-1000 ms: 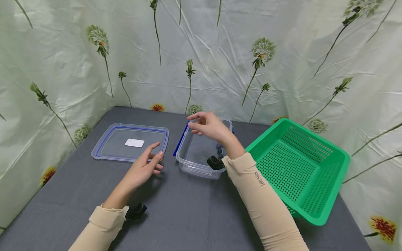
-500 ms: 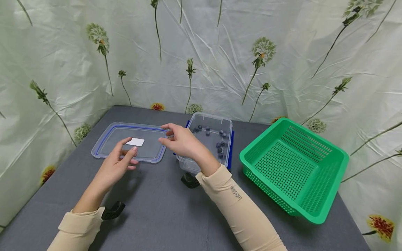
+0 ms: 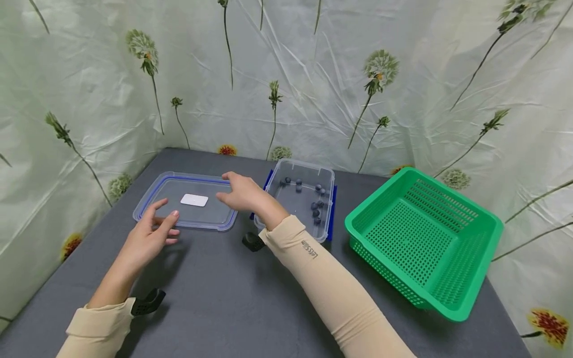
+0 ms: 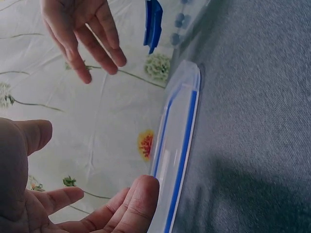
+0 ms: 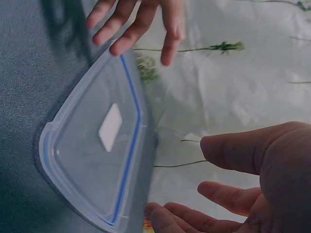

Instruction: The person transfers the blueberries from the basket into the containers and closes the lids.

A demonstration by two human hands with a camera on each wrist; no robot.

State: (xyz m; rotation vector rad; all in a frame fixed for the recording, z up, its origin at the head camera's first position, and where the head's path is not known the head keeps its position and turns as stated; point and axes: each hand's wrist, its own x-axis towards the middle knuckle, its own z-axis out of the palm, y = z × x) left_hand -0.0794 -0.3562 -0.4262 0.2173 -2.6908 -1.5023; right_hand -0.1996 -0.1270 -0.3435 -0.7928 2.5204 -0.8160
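A clear plastic lid (image 3: 210, 213) with a blue seal and a white label (image 3: 194, 200) lies flat on the table. My left hand (image 3: 145, 237) hovers by its left front corner, fingers loosely bent and holding nothing. Above the lid's right end hangs my right hand (image 3: 243, 193), its thumb and fingers apart with nothing between them. Just right of the lid stands a clear container (image 3: 293, 211) with blue side clips, partly hidden by the right hand and wrist. Several blueberries (image 3: 316, 213) lie in the container.
A green perforated plastic basket (image 3: 421, 243) stands on the right side of the table. The dark grey tabletop (image 3: 215, 303) extends in front of the lid and container. A flowered curtain (image 3: 313, 89) closes off the back and sides.
My right hand has moved left from above the container to above the lid's right end. My left hand has moved left along the lid's front edge. The blueberries are now more visible.
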